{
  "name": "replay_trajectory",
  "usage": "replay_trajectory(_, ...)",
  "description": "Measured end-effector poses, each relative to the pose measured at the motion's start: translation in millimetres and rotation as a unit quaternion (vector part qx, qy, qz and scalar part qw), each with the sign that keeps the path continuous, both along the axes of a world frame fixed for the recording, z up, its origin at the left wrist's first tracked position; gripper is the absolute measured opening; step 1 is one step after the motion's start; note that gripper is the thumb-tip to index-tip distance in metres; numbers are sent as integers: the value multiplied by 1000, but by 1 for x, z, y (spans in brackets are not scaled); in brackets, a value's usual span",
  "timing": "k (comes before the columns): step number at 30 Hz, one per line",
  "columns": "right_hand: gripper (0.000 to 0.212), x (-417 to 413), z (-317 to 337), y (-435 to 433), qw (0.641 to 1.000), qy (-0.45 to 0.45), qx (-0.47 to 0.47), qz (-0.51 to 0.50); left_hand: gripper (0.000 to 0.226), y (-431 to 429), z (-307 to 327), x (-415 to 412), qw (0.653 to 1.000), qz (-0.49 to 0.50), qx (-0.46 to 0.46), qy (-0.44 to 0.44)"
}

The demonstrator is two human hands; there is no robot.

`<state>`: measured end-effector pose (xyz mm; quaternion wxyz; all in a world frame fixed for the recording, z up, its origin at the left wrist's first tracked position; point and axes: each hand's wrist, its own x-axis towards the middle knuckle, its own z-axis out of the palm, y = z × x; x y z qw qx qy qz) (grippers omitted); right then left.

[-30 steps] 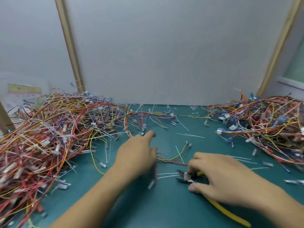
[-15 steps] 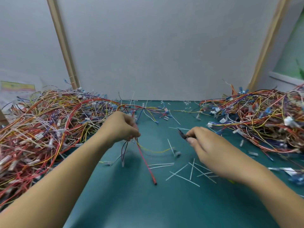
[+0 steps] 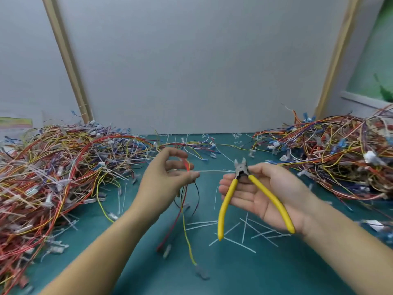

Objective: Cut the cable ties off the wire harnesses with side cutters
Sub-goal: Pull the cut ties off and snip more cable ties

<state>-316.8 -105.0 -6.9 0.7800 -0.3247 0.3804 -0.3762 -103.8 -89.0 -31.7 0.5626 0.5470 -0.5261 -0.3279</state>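
Head cam, wide-angle, looks fwd & down, close over table (image 3: 234, 273).

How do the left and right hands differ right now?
The left hand pinches a small harness of red, yellow and black wires; the right hand holds yellow-handled side cutters across its upturned palm. The left hand's load dangles toward the teal table; the right hand's tool has its handles spread. Both are raised above the table.
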Motion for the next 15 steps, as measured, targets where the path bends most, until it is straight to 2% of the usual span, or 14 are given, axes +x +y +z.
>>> replay_trajectory(3, 45, -4, -21, 2, 999, -29, 28, 17, 41, 3, -11, -1, 999, -13, -17, 46)
replay_trajectory(7, 21, -1, -27, 6, 998, -45, -10, 35, 38, 4, -13, -1, 992, -44, -24, 116)
replay_trajectory(9, 19, 5, -26, 9, 996, 2, -94, 14, 35, 6, -15, -7, 985, -71, -28, 154)
replay_trajectory(11, 21, 6, -24, 14, 980, 95, -176, 4, 34, 6, -17, -11, 984, -79, -32, 154)
replay_trajectory(12, 21, 5, -22, 15, 961, 171, -217, 11, 32, 6, -18, -11, 986, -76, -33, 147)
replay_trajectory(13, 22, 2, -20, 16, 927, 264, -266, 27, 31, 6, -17, -11, 988, -66, -32, 137)
replay_trajectory(15, 19, -7, -17, 16, 810, 446, -373, 74, 27, 4, -17, -7, 993, -29, -25, 112)
